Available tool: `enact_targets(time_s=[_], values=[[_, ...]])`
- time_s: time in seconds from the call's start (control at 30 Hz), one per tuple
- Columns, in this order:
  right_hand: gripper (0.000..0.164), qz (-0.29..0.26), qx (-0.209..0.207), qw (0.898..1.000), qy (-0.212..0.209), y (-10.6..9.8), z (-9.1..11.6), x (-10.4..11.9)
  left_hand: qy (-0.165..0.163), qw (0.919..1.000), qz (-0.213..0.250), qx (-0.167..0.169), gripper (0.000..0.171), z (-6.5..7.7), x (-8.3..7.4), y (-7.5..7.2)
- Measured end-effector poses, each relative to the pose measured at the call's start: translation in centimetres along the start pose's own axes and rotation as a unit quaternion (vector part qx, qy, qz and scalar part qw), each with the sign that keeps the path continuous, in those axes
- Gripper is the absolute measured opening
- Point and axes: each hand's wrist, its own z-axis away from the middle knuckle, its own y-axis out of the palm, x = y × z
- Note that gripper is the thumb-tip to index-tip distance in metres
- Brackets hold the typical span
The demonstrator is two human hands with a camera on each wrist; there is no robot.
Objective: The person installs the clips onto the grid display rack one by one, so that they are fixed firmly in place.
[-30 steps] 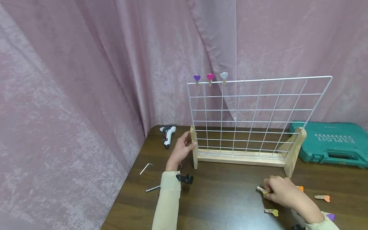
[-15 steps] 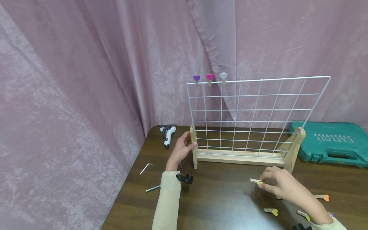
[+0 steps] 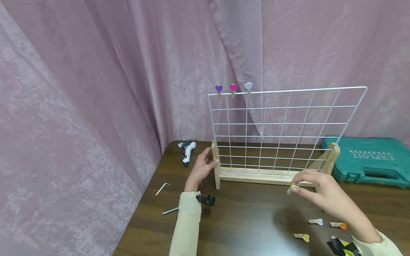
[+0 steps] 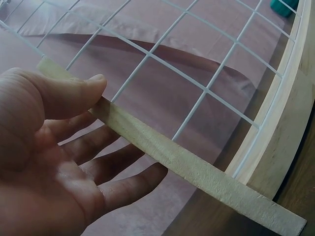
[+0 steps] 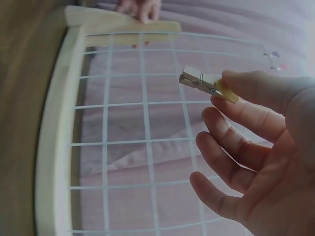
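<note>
My right hand (image 3: 323,186) is raised over the table, pinching a small wooden clothespin (image 5: 199,82) by its yellow heart end between thumb and forefinger. The clothespin's jaws point away from the hand. My left hand (image 3: 201,165) grips the left wooden upright (image 4: 162,142) of a stand, thumb on the near side and fingers behind. The stand holds a white wire grid (image 3: 282,123). Purple (image 3: 219,89), pink (image 3: 233,88) and white (image 3: 248,87) heart clothespins are clipped along the left part of the grid's top wire.
On the table near my right forearm lie several clothespins, among them a white one (image 3: 315,222), an orange one (image 3: 338,225) and a yellow one (image 3: 302,237). A green case (image 3: 368,160) stands right of the grid. A glue gun (image 3: 187,152), hex key (image 3: 162,188) and bolt (image 3: 170,211) lie left.
My right hand has picked the yellow-heart clothespin off the table and lifted it toward the grid, uncovering white and orange clothespins. My left hand stays on the upright.
</note>
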Motion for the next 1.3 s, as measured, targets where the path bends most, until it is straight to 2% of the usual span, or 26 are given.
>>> enact_targets(time_s=[0.1,0.33,0.53,0.8,1.07,1.3], values=[[0.031,-0.003,-0.001,1.000,-0.007,-0.9,-0.8,0.6,0.002,1.0000,0.003,0.003,0.047,0.0,-0.1,0.0],[0.037,-0.005,-0.015,0.998,-0.067,-2.9,-3.3,2.2,-0.002,1.0000,-0.002,-0.001,0.046,0.1,-0.1,-0.1],[0.036,0.005,-0.042,0.992,-0.117,-4.3,-5.9,3.6,0.000,1.0000,-0.002,0.000,0.047,0.2,0.0,0.0],[0.031,0.021,-0.097,0.980,-0.172,-5.7,-9.8,4.8,0.012,0.9999,0.001,0.000,0.047,0.1,0.1,-0.1],[0.028,0.039,-0.130,0.976,-0.173,-7.4,-13.9,6.4,0.006,1.0000,-0.002,-0.003,0.047,0.4,-0.1,-0.2],[0.019,0.050,-0.134,0.978,-0.150,-8.5,-16.7,7.1,-0.002,1.0000,-0.004,-0.007,0.048,0.6,-0.3,-0.3]])
